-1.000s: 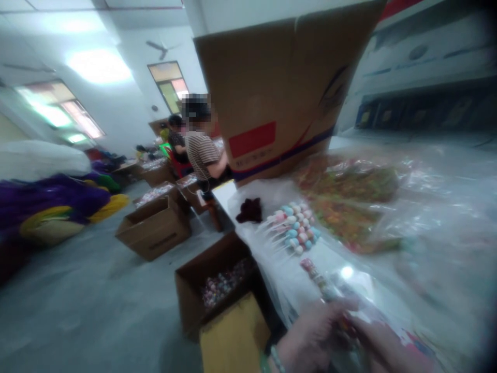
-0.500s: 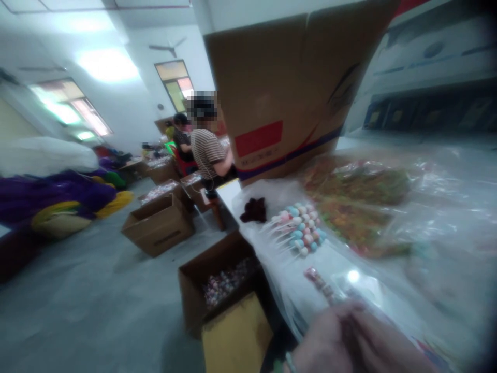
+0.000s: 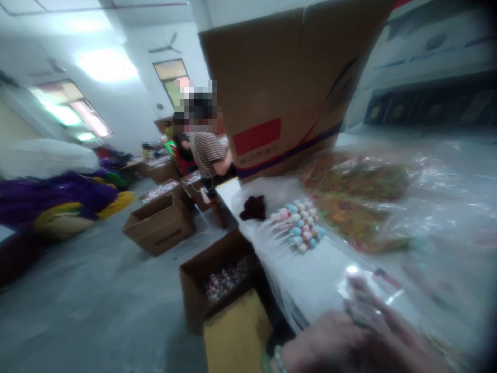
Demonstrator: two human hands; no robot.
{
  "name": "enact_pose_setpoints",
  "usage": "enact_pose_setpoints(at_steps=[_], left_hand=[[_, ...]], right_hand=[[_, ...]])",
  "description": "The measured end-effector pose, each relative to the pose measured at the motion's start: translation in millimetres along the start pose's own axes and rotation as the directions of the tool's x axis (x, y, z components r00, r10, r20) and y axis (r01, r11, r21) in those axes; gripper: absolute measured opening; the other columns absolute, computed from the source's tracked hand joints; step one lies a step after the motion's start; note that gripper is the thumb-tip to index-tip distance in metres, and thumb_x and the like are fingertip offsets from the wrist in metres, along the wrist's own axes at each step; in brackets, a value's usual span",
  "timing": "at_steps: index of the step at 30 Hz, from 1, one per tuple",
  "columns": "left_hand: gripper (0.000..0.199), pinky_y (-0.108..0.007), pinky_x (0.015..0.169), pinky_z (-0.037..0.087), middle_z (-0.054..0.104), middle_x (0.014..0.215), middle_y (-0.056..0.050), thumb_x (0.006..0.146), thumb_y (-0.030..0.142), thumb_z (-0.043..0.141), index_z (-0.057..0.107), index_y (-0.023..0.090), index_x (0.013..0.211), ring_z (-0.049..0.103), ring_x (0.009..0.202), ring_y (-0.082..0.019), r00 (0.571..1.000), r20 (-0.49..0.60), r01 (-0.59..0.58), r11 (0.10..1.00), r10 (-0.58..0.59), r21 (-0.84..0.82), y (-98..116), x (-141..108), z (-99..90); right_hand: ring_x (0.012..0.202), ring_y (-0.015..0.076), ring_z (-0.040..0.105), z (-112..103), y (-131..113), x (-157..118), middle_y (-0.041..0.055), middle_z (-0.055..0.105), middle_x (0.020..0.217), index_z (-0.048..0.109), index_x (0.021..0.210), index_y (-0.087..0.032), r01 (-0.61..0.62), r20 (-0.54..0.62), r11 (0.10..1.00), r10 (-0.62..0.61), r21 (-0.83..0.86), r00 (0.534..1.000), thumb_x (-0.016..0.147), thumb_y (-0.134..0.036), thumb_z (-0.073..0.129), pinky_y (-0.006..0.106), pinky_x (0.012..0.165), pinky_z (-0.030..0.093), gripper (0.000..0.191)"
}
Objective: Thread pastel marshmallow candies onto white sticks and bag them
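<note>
At the lower right my left hand [image 3: 324,339], wearing a beaded bracelet, is closed with its fingers against a clear plastic packet [image 3: 349,292]. Beside it my right hand [image 3: 404,336] is closed on the same shiny packet. Blur and the fingers hide much of what is inside. Further up the white table [image 3: 326,274], several stick candies [image 3: 306,225] with pink, white and blue balls lie in rows, their white sticks pointing left. A dark red-brown clump [image 3: 253,207] sits on the plastic sheet to their left.
A large cardboard box [image 3: 279,77] stands at the table's far end. Clear bags of orange and green pieces [image 3: 361,217] lie to the right. Below the table's left edge, an open carton [image 3: 190,290] holds wrapped candies, beside a yellow-tan box [image 3: 236,336]. A person in a striped shirt [image 3: 205,155] works beyond.
Both hands have turned and shifted slightly right. The patterned packet that stuck out ahead of them over the table is gone from that spot; shiny plastic now shows between the fingers.
</note>
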State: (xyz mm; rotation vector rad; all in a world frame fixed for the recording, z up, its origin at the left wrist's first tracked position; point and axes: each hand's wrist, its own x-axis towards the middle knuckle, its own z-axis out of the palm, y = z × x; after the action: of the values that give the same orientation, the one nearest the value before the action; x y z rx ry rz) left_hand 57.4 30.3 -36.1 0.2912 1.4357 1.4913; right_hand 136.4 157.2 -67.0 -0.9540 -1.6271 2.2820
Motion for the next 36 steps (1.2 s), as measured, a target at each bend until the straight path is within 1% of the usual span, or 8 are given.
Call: enact_pose_setpoints(at_steps=[2, 4, 8, 14, 19, 25, 32, 36], left_hand=[[0.031, -0.030, 0.053, 0.043, 0.057, 0.055, -0.003, 0.071, 0.047, 0.069, 0.067, 0.018, 0.060, 0.052, 0.051, -0.017, 0.996, 0.059, 0.067, 0.998, -0.068, 0.016, -5, -2, 7.5], [0.032, -0.026, 0.049, 0.037, 0.051, 0.050, 0.000, 0.078, 0.044, 0.061, 0.066, 0.017, 0.061, 0.045, 0.045, -0.013, 0.998, 0.025, 0.048, 0.997, -0.050, 0.060, -7, -8, 15.4], [0.016, -0.023, 0.060, 0.041, 0.062, 0.062, -0.001, 0.073, 0.032, 0.068, 0.072, 0.019, 0.065, 0.052, 0.062, -0.014, 0.896, -0.314, -0.214, 0.925, 0.314, 0.313, -6, -6, 17.6], [0.026, -0.022, 0.047, 0.033, 0.055, 0.053, 0.003, 0.066, 0.042, 0.074, 0.071, 0.017, 0.070, 0.044, 0.050, -0.011, 0.891, -0.403, -0.108, 0.961, 0.207, 0.255, -5, 19, 2.2], [0.032, -0.018, 0.038, 0.018, 0.046, 0.046, 0.006, 0.057, 0.041, 0.077, 0.063, 0.015, 0.068, 0.033, 0.039, -0.005, 0.899, -0.439, -0.010, 0.999, -0.007, -0.036, 5, 22, -2.4], [0.026, -0.016, 0.034, 0.014, 0.044, 0.043, 0.007, 0.059, 0.036, 0.073, 0.058, 0.016, 0.065, 0.027, 0.034, -0.003, 0.932, -0.344, 0.077, 0.990, -0.113, -0.117, 13, 24, 6.6], [0.031, -0.014, 0.034, 0.015, 0.047, 0.046, 0.007, 0.058, 0.037, 0.076, 0.060, 0.013, 0.070, 0.027, 0.034, -0.001, 0.946, -0.282, 0.126, 0.984, -0.157, -0.125, 13, 23, 4.2], [0.034, -0.014, 0.033, 0.015, 0.047, 0.045, 0.007, 0.056, 0.039, 0.077, 0.057, 0.014, 0.066, 0.027, 0.034, -0.001, 0.961, -0.213, 0.156, 0.982, -0.176, -0.109, 12, 23, 18.1]], right_hand=[[0.070, 0.0307, 0.071, 14, -13, -12, 0.0120, 0.073, 0.078, 0.071, 0.087, -0.017, -0.137, 0.047, 0.987, 0.133, 0.088, 0.990, 0.061, -0.046, 0.080, 0.040, 0.058, 0.057, 0.040], [0.054, 0.0197, 0.063, 30, -28, -28, 0.0016, 0.068, 0.068, 0.064, 0.095, -0.018, -0.017, -0.192, 0.974, 0.061, 0.226, 0.979, 0.054, -0.035, 0.084, 0.030, 0.049, 0.050, 0.048], [0.060, 0.0131, 0.057, 44, -43, -29, -0.0033, 0.064, 0.069, 0.058, 0.092, -0.018, 0.154, -0.362, 0.965, -0.069, 0.212, 0.930, 0.058, -0.028, 0.077, 0.023, 0.052, 0.046, 0.039], [0.072, 0.0153, 0.059, -27, -42, -14, -0.0019, 0.064, 0.078, 0.062, 0.087, -0.021, 0.207, -0.286, 0.972, -0.230, -0.108, 0.930, 0.069, -0.031, 0.064, 0.027, 0.066, 0.049, 0.021], [0.091, 0.0198, 0.057, -98, -32, -21, 0.0004, 0.064, 0.084, 0.064, 0.079, -0.023, 0.023, -0.392, 0.749, -0.373, -0.662, 0.841, 0.078, -0.023, 0.051, 0.033, 0.084, 0.044, 0.014], [0.093, 0.0193, 0.053, -105, -6, -27, 0.0033, 0.059, 0.094, 0.060, 0.082, -0.023, -0.013, -0.234, 0.497, -0.386, -0.868, 0.892, 0.086, -0.019, 0.044, 0.032, 0.085, 0.042, 0.018], [0.092, 0.0203, 0.056, -105, -22, -39, 0.0009, 0.062, 0.085, 0.064, 0.077, -0.022, 0.061, -0.315, 0.792, -0.311, -0.607, 0.897, 0.078, -0.023, 0.049, 0.036, 0.089, 0.042, 0.015], [0.094, 0.0204, 0.062, -72, -43, -47, 0.0014, 0.071, 0.094, 0.073, 0.086, -0.022, 0.208, -0.177, 0.944, -0.258, -0.257, 0.950, 0.072, -0.025, 0.063, 0.035, 0.088, 0.045, 0.018]])
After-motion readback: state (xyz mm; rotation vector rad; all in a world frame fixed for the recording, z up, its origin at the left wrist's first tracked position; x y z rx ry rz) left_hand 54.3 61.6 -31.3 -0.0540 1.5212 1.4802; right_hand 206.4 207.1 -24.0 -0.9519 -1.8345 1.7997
